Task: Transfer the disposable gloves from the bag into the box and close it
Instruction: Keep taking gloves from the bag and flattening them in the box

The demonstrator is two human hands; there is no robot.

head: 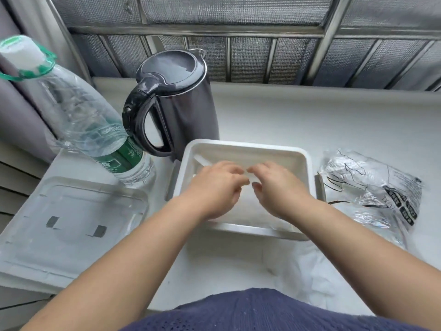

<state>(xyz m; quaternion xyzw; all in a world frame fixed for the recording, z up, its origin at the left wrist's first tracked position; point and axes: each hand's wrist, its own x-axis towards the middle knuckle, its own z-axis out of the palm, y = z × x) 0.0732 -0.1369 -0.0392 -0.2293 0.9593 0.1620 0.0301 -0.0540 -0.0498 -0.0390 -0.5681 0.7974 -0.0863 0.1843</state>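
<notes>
Seemingly the transfer is mostly done and the closing not yet begun. At lower left of the frame the clear lid [71, 223] lies flat on the white counter [310, 115], well apart from the box it must cover, so that step is left. Behind it a clear water bottle [83, 120] with a green label holds little or no water that I can make out, and beside that stands a dark electric kettle [181, 103] with its lid down, contents hidden. In the middle sits the white box [248, 146], open-topped, with a pale translucent mass on its floor that I judge to be the disposable gloves [248, 211]. Both hands are down inside it: the left hand [214, 189] and right hand [279, 189] have fingers curled, tips nearly meeting, and a thin film shows between them, but whether they pinch it or only press it down I cannot tell. At right the printed plastic bag [372, 187] lies crumpled and flattened on the counter, looking emptied. At lower right some white film [310, 271] lies beside the box; whether it is more gloves is unclear.
</notes>
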